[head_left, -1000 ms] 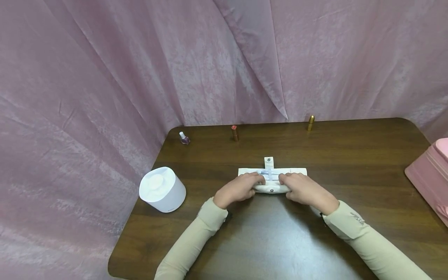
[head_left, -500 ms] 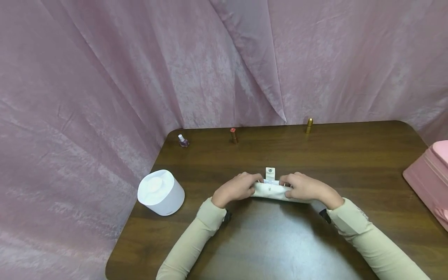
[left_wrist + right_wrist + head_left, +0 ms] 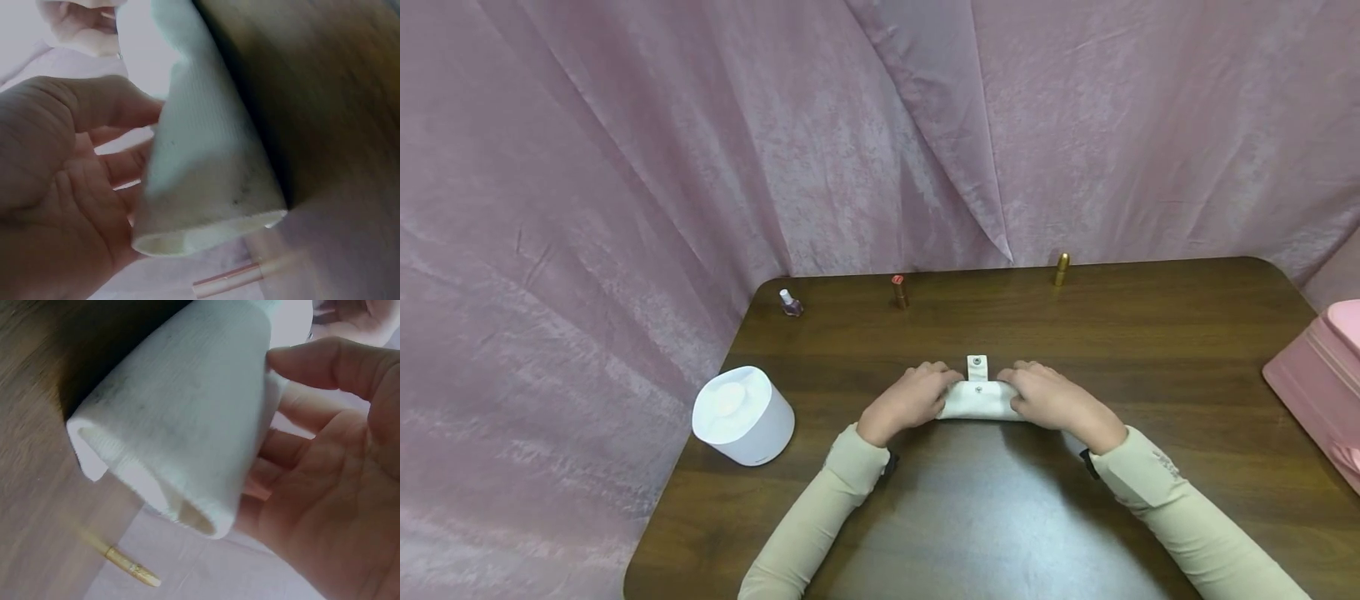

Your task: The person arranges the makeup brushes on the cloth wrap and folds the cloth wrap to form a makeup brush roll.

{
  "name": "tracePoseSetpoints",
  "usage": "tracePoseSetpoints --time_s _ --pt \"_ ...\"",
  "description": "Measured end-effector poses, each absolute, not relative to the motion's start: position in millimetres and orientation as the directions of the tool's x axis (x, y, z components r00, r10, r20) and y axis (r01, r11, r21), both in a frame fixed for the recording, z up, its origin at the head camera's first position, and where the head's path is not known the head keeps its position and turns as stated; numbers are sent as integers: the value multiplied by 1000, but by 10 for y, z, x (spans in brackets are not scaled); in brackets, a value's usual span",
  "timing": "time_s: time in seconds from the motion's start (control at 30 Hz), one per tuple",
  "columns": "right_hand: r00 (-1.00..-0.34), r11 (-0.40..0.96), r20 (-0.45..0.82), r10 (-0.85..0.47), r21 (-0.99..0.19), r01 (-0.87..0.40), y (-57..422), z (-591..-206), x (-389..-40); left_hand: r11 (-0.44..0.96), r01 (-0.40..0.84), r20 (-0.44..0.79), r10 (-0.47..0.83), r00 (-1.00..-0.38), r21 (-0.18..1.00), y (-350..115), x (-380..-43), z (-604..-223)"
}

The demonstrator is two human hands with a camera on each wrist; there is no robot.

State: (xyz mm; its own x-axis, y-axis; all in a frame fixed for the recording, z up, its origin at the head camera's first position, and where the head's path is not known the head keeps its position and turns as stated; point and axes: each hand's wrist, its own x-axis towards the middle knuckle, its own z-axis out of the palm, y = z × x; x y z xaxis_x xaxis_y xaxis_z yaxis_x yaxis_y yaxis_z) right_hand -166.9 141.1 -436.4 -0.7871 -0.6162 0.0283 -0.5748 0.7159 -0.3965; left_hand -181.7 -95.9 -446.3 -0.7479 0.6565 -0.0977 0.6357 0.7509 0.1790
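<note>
A white fabric roll-up pouch [image 3: 977, 403] lies folded over at the middle of the table. Its strap [image 3: 977, 368] with a metal snap sticks out at the far side, and a second snap shows on the folded flap. My left hand [image 3: 912, 402] grips the left end between thumb and fingers; at the right end my right hand [image 3: 1054, 402] holds it the same way. In the left wrist view the pouch [image 3: 206, 150] appears as a flattened tube with an open end. The right wrist view shows folded layers at the other end of the pouch [image 3: 181, 412]. Its inside is mostly hidden.
To the left stands a white round-cornered container [image 3: 743, 417]. Along the back edge are a nail polish bottle [image 3: 791, 304], a brown tube with a red top [image 3: 899, 292] and a gold lipstick-like tube [image 3: 1062, 269]. A pink case [image 3: 1318, 375] sits at the right edge.
Both hands have folded the near part of the pouch over, covering the inside with its bluish item. The near snap now sits close to the strap's base.
</note>
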Motion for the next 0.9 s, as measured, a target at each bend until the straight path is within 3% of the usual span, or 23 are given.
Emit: tracePoseSetpoints --time_s 0.17,0.37,0.6,0.9 --pt "-827 787 -23 -561 -326 -524 1335 -4374 -1621 792 606 -161 610 -776 78 -859 -1681 -4421" --pt "-853 823 -68 -518 -312 -475 1208 -4398 -1586 840 527 -287 541 -791 130 -738 -1585 -4418" --pt "-864 836 -139 -484 -364 -410 1185 -4503 -1560 876 466 -330 480 -813 127 -677 -1591 -4502" --pt "-874 860 -178 -453 -346 -376 1220 -4581 -1513 903 406 -392 426 -815 136 -686 -1575 -4594"
